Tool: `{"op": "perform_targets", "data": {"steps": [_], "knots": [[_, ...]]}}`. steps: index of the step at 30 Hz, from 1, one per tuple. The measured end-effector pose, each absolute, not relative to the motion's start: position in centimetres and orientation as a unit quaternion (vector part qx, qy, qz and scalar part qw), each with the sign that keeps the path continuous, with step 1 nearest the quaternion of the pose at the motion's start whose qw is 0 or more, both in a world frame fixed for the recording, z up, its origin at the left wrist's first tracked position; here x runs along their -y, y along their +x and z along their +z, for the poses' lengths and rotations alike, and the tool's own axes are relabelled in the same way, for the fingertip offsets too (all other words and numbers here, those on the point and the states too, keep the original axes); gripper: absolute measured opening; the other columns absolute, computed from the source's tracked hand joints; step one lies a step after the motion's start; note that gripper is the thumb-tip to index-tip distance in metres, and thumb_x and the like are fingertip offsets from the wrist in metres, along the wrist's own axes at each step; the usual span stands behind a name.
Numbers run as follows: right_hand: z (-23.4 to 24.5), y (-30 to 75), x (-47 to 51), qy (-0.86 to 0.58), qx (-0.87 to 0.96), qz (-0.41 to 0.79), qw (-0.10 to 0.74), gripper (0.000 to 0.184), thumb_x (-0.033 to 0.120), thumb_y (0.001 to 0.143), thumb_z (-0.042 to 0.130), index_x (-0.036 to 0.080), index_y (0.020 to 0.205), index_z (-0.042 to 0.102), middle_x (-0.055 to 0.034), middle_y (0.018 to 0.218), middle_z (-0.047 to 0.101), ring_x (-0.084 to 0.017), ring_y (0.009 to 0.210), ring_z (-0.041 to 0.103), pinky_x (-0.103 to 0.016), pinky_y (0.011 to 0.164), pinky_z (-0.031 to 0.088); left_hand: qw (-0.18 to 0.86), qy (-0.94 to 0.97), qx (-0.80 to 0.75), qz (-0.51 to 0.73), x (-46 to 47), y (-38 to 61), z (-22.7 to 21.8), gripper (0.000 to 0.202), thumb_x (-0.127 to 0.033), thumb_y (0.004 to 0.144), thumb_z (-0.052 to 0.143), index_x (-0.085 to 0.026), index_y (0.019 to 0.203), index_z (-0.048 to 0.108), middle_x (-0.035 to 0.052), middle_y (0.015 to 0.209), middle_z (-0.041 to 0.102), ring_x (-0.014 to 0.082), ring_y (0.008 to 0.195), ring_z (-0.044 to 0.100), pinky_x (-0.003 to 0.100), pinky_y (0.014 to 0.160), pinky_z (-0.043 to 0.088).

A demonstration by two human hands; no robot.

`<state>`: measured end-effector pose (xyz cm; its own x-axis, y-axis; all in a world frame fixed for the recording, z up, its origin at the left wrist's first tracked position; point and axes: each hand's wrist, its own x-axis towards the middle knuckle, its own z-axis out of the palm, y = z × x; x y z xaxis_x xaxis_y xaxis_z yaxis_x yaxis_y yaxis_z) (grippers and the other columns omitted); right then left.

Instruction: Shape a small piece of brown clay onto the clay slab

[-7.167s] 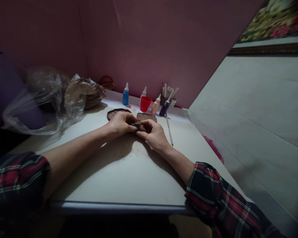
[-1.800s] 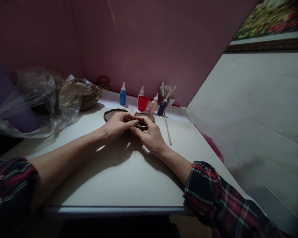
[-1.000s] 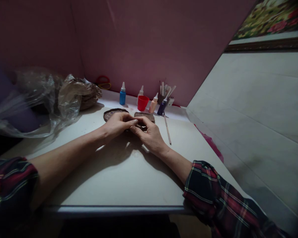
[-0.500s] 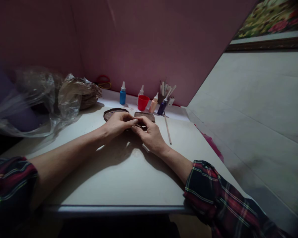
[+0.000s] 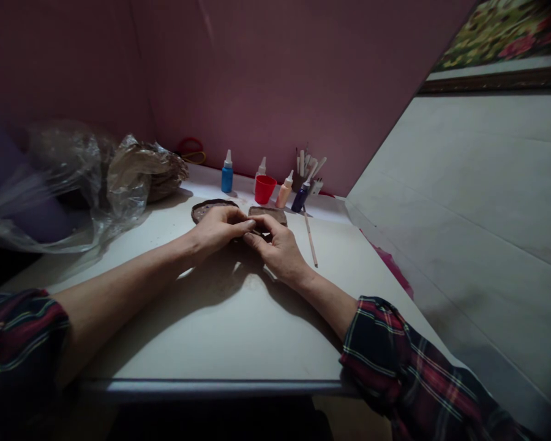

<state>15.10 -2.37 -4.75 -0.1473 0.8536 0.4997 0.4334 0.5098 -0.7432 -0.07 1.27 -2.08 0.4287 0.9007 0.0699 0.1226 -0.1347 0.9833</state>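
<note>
My left hand (image 5: 218,231) and my right hand (image 5: 275,248) meet over the middle of the table, both closed, thumbs and fingertips pressed together. Pinched between them is a small brown clay-like piece (image 5: 258,232), mostly hidden by the fingers. Just behind my left hand lies a round brown dish-shaped piece (image 5: 205,209) with a raised dark rim and small marks inside, partly covered by the hand. A flat brown slab (image 5: 272,214) rests behind my right hand. To the right of that hand lies a thin wooden stick (image 5: 311,240).
At the back stand a blue bottle (image 5: 227,177), a red cup (image 5: 265,190), a peach bottle (image 5: 283,195), a dark blue bottle (image 5: 300,199) and a holder of brushes and tools (image 5: 308,165). Scissors (image 5: 193,153) and a plastic bag with a brown lump (image 5: 151,171) are at left.
</note>
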Motion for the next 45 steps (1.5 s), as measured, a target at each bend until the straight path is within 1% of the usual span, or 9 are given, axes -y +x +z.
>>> {"op": "perform_targets", "data": {"steps": [5,10,18,27,33,40,45], "knots": [[-4.79,15.11,2.32,-0.442,0.727,0.216,0.479,0.021,0.028,0.085,0.060,0.020,0.104,0.060,-0.0051,0.099,0.065,-0.018,0.093,0.059,-0.036,0.082,0.049,0.534,0.654,-0.390,0.367,-1.34,-0.11,-2.12,0.036,-0.042,0.066,0.072,-0.011,0.083,0.063,0.0056,0.078,0.067,0.0157,0.069,0.060,0.027,0.063,0.042],[-4.86,15.05,2.43,-0.443,0.730,0.214,0.474,0.022,0.027,0.085,0.059,0.019,0.105,0.060,-0.0056,0.099,0.065,-0.018,0.093,0.059,-0.036,0.081,0.049,0.533,0.654,-0.393,0.365,-1.27,-0.02,-2.06,0.040,-0.042,0.061,0.075,-0.011,0.083,0.063,0.0058,0.077,0.067,0.0151,0.067,0.058,0.026,0.060,0.040],[-4.81,15.00,2.45,-0.448,0.736,0.205,0.465,0.021,0.028,0.086,0.058,0.020,0.105,0.059,-0.0051,0.099,0.065,-0.019,0.094,0.059,-0.034,0.080,0.049,0.510,0.672,-0.398,0.360,-1.52,-0.10,-2.08,0.043,-0.047,0.063,0.073,-0.010,0.084,0.064,0.0047,0.075,0.066,0.0133,0.063,0.054,0.024,0.056,0.036],[-4.65,14.91,2.68,-0.454,0.756,0.162,0.443,0.020,0.029,0.088,0.054,0.019,0.105,0.058,-0.0046,0.097,0.064,-0.018,0.090,0.058,-0.034,0.080,0.047,0.517,0.664,-0.403,0.360,-1.37,-0.04,-1.91,0.035,-0.040,0.060,0.076,-0.012,0.076,0.063,0.0001,0.065,0.060,0.0119,0.060,0.052,0.024,0.054,0.034],[-4.39,14.79,2.93,-0.457,0.764,0.138,0.435,0.017,0.027,0.089,0.053,0.020,0.104,0.058,-0.0053,0.098,0.064,-0.020,0.090,0.058,-0.036,0.081,0.046,0.510,0.673,-0.400,0.357,-1.57,-0.09,-2.09,0.036,-0.045,0.062,0.074,-0.014,0.075,0.064,0.0012,0.067,0.061,0.0142,0.062,0.055,0.026,0.058,0.038],[-4.36,14.78,2.97,-0.458,0.767,0.136,0.429,0.015,0.026,0.089,0.053,0.021,0.103,0.057,-0.0053,0.100,0.064,-0.020,0.091,0.058,-0.037,0.083,0.046,0.498,0.684,-0.402,0.351,-1.73,-0.16,-2.16,0.031,-0.042,0.066,0.071,-0.014,0.076,0.064,0.0017,0.067,0.061,0.0139,0.061,0.054,0.026,0.057,0.038],[-4.39,14.82,2.93,-0.460,0.768,0.135,0.425,0.017,0.028,0.090,0.053,0.021,0.104,0.057,-0.0052,0.100,0.064,-0.019,0.091,0.058,-0.035,0.082,0.046,0.497,0.682,-0.404,0.352,-1.64,-0.12,-2.01,0.030,-0.039,0.064,0.072,-0.013,0.076,0.064,0.0016,0.068,0.061,0.0136,0.062,0.054,0.026,0.057,0.038]]}}
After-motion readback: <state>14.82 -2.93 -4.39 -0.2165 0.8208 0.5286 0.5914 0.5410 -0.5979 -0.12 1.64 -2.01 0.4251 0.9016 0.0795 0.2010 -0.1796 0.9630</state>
